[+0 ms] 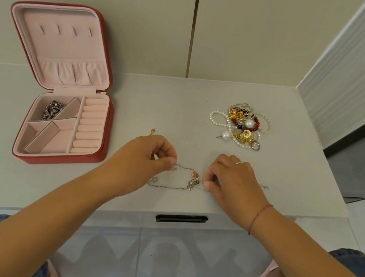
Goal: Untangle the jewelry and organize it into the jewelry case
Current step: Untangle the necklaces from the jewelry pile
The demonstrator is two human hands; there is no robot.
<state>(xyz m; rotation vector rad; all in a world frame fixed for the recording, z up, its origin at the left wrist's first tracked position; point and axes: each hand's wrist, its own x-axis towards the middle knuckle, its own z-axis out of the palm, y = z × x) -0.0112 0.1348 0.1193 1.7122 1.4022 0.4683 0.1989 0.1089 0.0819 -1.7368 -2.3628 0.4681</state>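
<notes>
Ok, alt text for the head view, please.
The left hand and right hand pinch a thin tangled chain on the white tabletop. An open red jewelry case at left holds one silver piece; a jewelry pile lies beyond the right hand.

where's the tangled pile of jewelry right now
In the head view the jewelry pile lies on the tabletop right of centre, just beyond the right hand and well to the right of the open jewelry case.
</notes>
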